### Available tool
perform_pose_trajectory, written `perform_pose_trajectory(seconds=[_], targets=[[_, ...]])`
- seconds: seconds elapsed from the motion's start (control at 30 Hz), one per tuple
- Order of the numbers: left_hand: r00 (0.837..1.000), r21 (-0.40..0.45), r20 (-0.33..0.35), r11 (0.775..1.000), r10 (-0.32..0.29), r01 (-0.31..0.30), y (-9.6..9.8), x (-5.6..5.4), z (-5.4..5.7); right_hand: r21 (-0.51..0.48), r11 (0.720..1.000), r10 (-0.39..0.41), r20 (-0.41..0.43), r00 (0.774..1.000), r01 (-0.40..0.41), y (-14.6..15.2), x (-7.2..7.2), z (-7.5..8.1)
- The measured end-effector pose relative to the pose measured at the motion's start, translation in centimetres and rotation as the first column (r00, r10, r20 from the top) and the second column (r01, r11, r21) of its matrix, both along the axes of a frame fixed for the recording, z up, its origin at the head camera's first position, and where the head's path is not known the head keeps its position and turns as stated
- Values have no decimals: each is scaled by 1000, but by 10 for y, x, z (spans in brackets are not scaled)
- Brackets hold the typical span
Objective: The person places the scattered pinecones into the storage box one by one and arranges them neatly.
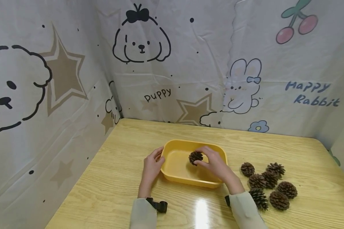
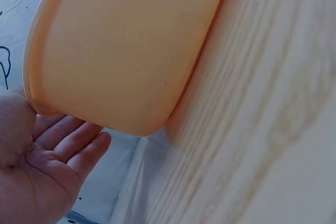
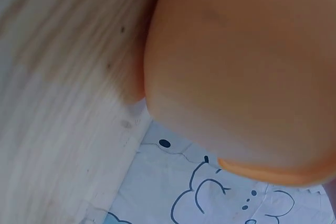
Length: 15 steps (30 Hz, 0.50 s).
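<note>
A yellow plastic tub stands on the wooden table. My left hand holds its left end, thumb at the rim and fingers along the outer wall. From the left wrist, the fingers of that hand show below the rim of the tub, while the thumb is mostly hidden. Over the tub's inside, my right hand pinches a brown pine cone between thumb and fingers. In the right wrist view the tub's outer wall hides this hand's fingers and the cone.
Several pine cones lie loosely grouped on the table right of the tub, some close to my right sleeve. Printed cloth hangs behind the table's back edge and along its left side.
</note>
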State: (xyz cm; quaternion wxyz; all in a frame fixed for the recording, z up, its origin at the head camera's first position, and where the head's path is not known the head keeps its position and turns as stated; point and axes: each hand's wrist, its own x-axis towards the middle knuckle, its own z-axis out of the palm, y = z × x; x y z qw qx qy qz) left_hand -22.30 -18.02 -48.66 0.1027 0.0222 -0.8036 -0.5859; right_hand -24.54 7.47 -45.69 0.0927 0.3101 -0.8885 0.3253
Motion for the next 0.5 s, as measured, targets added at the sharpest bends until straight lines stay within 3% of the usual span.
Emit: perform_pose_trajectory(seconds=[0.5], targets=[[1000, 5, 9, 1000, 6, -6, 0, -1, -1, -11, 1000, -5, 39, 999, 5, -15, -2, -1]])
